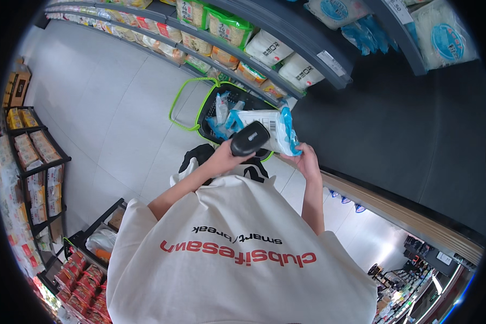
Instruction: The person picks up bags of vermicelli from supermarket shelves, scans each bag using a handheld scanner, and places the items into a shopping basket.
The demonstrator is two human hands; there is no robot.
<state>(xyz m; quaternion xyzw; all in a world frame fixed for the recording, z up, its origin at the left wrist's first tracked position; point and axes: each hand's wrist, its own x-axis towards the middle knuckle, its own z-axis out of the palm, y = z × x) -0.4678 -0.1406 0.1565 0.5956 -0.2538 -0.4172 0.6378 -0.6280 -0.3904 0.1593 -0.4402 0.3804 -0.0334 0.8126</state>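
In the head view, my left hand (225, 157) grips a black handheld barcode scanner (250, 139), its rounded head over a plastic-wrapped white package (282, 135) with blue ends. My right hand (306, 161) pinches that package by its near right corner, at the blue edging. A printed barcode (272, 125) faces up on the package, just beyond the scanner head. Under both hands stands a black shopping basket (204, 108) with a bright green handle (178, 95), swung out to the left. Several clear and blue packets (222, 108) lie inside it, partly covered by the package and scanner.
Ahead, grey shelves (162, 38) hold bagged noodles and white packs (269, 47). A dark shelf surface (389, 121) with a wooden edge (397, 206) extends along my right. At left are a black rack (36, 146) of packaged goods and red packs (81, 283). Pale tiles (93, 89) cover the floor.
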